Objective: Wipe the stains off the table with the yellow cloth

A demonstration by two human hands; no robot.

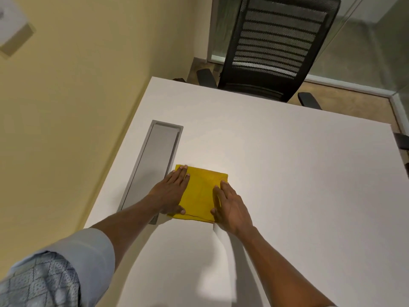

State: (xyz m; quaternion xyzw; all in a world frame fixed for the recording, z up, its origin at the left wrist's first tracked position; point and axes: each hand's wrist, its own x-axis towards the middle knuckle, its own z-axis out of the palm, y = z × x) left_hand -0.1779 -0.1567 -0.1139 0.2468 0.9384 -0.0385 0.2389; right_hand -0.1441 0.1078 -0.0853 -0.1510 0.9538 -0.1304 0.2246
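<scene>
A folded yellow cloth (200,193) lies flat on the white table (287,173), just right of a grey cable hatch. My left hand (171,192) rests palm down on the cloth's left edge, fingers stretched out flat. On the cloth's right edge my right hand (231,207) also presses down flat. Neither hand grips the cloth; both lie on top of it. No stains show on the table surface in this view.
A long grey recessed cable hatch (155,160) runs along the table's left side. A black mesh office chair (274,47) stands at the far edge. A yellow wall (77,107) borders the table's left. Another chair's armrest (402,140) pokes in at right.
</scene>
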